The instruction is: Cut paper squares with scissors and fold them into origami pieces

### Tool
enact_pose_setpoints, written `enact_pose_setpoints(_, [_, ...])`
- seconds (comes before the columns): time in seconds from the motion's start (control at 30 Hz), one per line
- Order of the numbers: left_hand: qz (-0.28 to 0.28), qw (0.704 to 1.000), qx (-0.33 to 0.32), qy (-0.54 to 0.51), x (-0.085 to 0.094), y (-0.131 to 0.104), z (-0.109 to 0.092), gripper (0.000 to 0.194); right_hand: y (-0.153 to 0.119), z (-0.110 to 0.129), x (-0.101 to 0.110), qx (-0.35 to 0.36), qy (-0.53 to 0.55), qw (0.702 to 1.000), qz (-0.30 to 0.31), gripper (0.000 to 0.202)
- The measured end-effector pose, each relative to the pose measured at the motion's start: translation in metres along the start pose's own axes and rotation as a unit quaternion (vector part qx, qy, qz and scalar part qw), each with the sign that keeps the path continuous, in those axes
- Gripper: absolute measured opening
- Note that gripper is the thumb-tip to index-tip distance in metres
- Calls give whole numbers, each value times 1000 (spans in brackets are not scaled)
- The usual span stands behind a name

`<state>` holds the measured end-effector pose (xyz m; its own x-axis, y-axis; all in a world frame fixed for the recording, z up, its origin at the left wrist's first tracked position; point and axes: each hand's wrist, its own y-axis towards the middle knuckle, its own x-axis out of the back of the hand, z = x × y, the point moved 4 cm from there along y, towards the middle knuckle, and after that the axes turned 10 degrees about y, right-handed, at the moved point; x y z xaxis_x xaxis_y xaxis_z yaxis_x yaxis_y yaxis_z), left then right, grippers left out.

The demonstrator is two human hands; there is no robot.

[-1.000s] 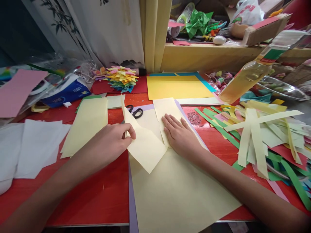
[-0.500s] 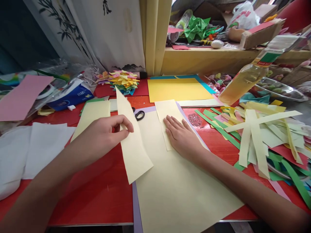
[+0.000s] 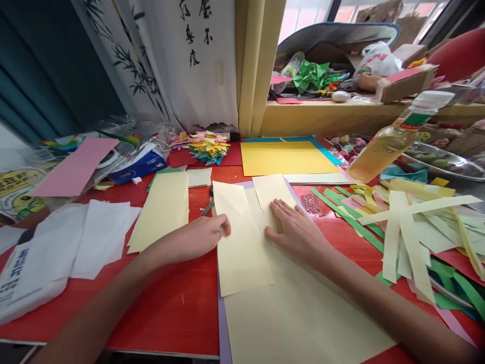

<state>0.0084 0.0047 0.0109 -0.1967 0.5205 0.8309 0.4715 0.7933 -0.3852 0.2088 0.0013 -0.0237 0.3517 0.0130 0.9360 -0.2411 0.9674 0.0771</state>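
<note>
Two bare hands work over a large cream sheet (image 3: 303, 323), which overhangs the near edge of the red table (image 3: 182, 313) with a purple sheet (image 3: 224, 328) showing beneath it. A loose cream piece (image 3: 244, 258) lies on the large sheet between the hands, roughly lengthwise to the person. Its left edge runs under the fingertips of the left hand (image 3: 212, 236), whose fingers are curled in — whether the thumb pinches the paper from below, I cannot tell. Its right edge comes just beside the thumb of the right hand (image 3: 295, 227).

That right hand lies palm down, fingers extended and gripping nothing, pressed over the lower part of a second cream piece (image 3: 272, 188), whose upper end shows beyond the fingertips.

Dark-handled scissors (image 3: 207, 208) sit just left of the loose piece, partly hidden by it. Further left lie pale yellow sheets (image 3: 162, 210); a heap of cut paper strips (image 3: 403, 222) spreads well to the right — green, cream and yellow among them.
</note>
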Motion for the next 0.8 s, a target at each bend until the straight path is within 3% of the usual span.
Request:
enact_pose_setpoints(0.17, [51, 998, -23, -21, -1, -1, 0, 26, 1, 1, 0, 0, 10, 1000, 2, 57])
enact_pose_setpoints(0.27, [52, 997, -39, -29, -2, 2, -3, 27, 1, -2, 5, 4, 16, 1000, -23, 50])
enact_pose_setpoints(0.4, [45, 997, -63, -29, -2, 2, -6, 30, -4, -8, 27, -38, 37, 996, -67, 39])
enact_pose_setpoints(0.43, [44, 996, -66, -28, -2, 1, -6, 31, -7, -8, 37, -38, 58, 992, -103, 37])
enact_pose_setpoints(0.5, [27, 997, -68, -40, 3, -2, -5, 31, -13, -8, 61, -15, 170, 963, -209, 34])
enact_pose_setpoints(0.6, [-53, 993, -22, -106, 17, -4, -1, 35, -19, -14, 77, -32, 446, 852, -271, 28])
enact_pose_setpoints(0.67, [-133, 976, 12, -170, 26, -4, 1, 41, -18, -13, 70, -61, 569, 784, -238, 31])
enact_pose_setpoints(0.7, [-165, 964, 16, -209, 29, -4, 1, 44, -18, -10, 63, -73, 603, 767, -208, 35])
enact_pose_setpoints(0.8, [-185, 930, -8, -318, 27, 1, -3, 41, -19, 9, 40, -81, 648, 751, -93, 46])
